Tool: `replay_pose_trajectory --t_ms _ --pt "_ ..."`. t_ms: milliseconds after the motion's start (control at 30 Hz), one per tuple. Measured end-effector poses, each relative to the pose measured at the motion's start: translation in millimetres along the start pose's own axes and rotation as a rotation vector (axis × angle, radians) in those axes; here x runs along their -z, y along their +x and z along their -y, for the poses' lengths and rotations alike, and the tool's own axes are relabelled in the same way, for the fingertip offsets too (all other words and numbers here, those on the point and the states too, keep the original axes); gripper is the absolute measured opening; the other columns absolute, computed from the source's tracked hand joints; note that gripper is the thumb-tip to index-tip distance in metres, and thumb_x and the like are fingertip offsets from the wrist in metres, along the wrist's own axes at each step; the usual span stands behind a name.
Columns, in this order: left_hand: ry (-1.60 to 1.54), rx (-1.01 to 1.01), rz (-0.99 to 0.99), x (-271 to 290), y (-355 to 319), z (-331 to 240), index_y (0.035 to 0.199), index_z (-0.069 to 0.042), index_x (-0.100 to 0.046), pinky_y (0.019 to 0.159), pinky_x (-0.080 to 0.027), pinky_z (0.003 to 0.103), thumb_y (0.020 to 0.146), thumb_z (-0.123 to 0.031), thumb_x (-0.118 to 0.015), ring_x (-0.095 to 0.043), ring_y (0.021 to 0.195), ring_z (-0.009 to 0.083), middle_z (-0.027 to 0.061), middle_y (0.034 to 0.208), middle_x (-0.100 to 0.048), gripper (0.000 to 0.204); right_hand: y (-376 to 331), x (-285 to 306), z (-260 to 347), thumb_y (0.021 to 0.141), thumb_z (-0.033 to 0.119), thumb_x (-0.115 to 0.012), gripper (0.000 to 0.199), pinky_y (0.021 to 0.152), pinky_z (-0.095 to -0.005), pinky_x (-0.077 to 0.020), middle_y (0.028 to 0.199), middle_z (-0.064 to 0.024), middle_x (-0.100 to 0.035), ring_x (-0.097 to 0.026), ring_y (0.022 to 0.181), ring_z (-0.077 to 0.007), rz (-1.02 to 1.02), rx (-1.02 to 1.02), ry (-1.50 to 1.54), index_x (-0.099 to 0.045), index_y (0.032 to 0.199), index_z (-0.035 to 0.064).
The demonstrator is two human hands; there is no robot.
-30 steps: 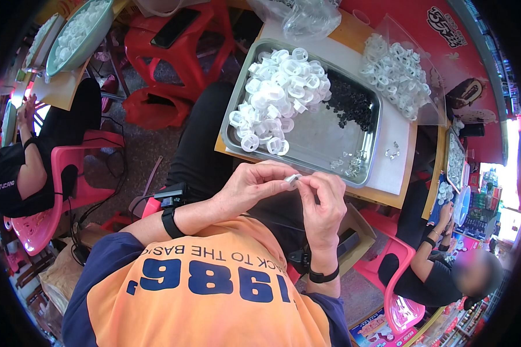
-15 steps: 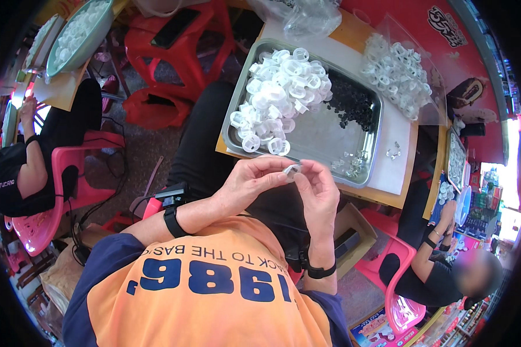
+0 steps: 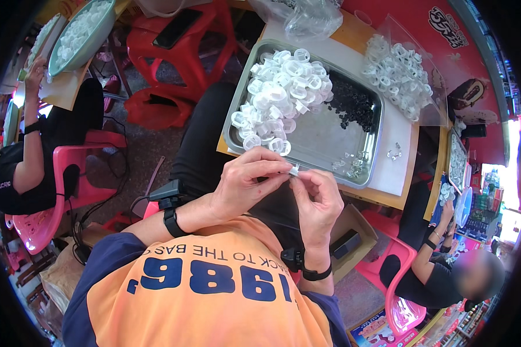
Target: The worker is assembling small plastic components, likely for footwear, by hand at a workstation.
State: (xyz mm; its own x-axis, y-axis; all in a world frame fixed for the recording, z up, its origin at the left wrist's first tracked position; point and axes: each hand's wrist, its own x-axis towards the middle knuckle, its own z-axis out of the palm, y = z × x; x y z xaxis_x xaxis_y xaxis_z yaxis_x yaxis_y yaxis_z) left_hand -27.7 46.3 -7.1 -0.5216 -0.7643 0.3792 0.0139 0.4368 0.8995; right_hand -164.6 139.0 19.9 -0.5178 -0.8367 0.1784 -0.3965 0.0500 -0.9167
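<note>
Small white part (image 3: 294, 171) is located between the person's two hands, above the lap and just in front of the near edge of a metal tray (image 3: 315, 137). Left hand (image 3: 246, 180): thumb and fingertips pressed together on the part, clamping it from the left side. Right hand (image 3: 319, 199): fingers curled, thumb and forefinger at the part's right side; the part is small and partly covered, so it cannot be told whether they also grip it.

The tray rests on a white sheet (image 3: 392, 174) laid over a wooden bench (image 3: 376, 199). Contents of the tray: a heap of white ring-shaped pieces (image 3: 279, 95) on the left, small black pieces (image 3: 356, 107) toward the far right, and a scatter of small clear pieces (image 3: 356, 165) at the near right corner. A few further clear bits (image 3: 394, 152) lie on the sheet, right of the tray. Beyond them, a clear plastic bag (image 3: 440, 107) holds more white pieces.

Left of the bench, a dark phone (image 3: 178, 28) lies on a red stool (image 3: 146, 46). One co-worker is seated at each side, each on a pink chair.
</note>
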Motion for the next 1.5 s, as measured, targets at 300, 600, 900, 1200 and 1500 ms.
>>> replay_pose_trajectory --t_ms 300,600,900,1200,1500 --pt "-0.005 -0.010 -0.008 -1.0 -2.7 -2.9 0.096 -0.003 -0.072 0.067 -0.055 0.025 0.073 0.004 -0.080 -0.069 0.082 0.0165 0.0084 0.093 -0.070 0.025 -3.0 2.9 -0.1 0.080 -0.009 -0.074 0.018 0.068 -0.0248 -0.0569 0.094 -0.0084 -0.065 -0.067 0.081 -0.0135 0.008 0.006 0.010 -0.067 0.095 -0.0016" --pt "0.001 -0.090 -0.025 -1.9 -3.6 -0.5 0.093 -0.002 -0.071 0.066 -0.056 0.025 0.074 0.006 -0.080 -0.070 0.081 0.0178 0.0099 0.092 -0.070 0.022 -4.7 5.1 -0.1 0.077 -0.008 -0.077 0.020 0.068 -0.0265 -0.0551 0.093 -0.0087 -0.066 -0.067 0.080 -0.0162 -0.003 0.095 -0.039 -0.067 0.093 0.0007" --pt "0.086 -0.175 -0.060 -2.6 -6.2 -0.6 0.094 -0.003 -0.071 0.066 -0.057 0.027 0.075 0.004 -0.078 -0.070 0.079 0.0202 0.0090 0.093 -0.069 0.021 -6.4 -0.4 -3.6 0.075 -0.007 -0.079 0.022 0.065 -0.0302 -0.0548 0.090 -0.0100 -0.067 -0.067 0.077 -0.0227 -0.073 0.343 -0.222 -0.066 0.090 0.0030" --pt "0.106 -0.186 -0.083 -5.6 -6.1 1.0 0.094 0.000 -0.072 0.067 -0.057 0.026 0.073 0.008 -0.078 -0.070 0.081 0.0198 0.0114 0.093 -0.071 0.023 -3.1 -5.0 -2.9 0.076 -0.006 -0.079 0.021 0.062 -0.0311 -0.0542 0.087 -0.0098 -0.066 -0.066 0.075 -0.0226 -0.102 0.411 -0.302 -0.065 0.089 0.0024" --pt "0.049 -0.035 -0.049 -1.6 -4.8 3.8 0.093 -0.001 -0.073 0.068 -0.057 0.026 0.075 0.005 -0.078 -0.070 0.081 0.0180 0.0099 0.092 -0.071 0.019 -4.1 -6.8 -19.5 0.078 -0.006 -0.077 0.017 0.061 -0.0265 -0.0545 0.090 -0.0102 -0.064 -0.066 0.075 -0.0169 -0.022 0.174 -0.071 -0.065 0.089 -0.0006"
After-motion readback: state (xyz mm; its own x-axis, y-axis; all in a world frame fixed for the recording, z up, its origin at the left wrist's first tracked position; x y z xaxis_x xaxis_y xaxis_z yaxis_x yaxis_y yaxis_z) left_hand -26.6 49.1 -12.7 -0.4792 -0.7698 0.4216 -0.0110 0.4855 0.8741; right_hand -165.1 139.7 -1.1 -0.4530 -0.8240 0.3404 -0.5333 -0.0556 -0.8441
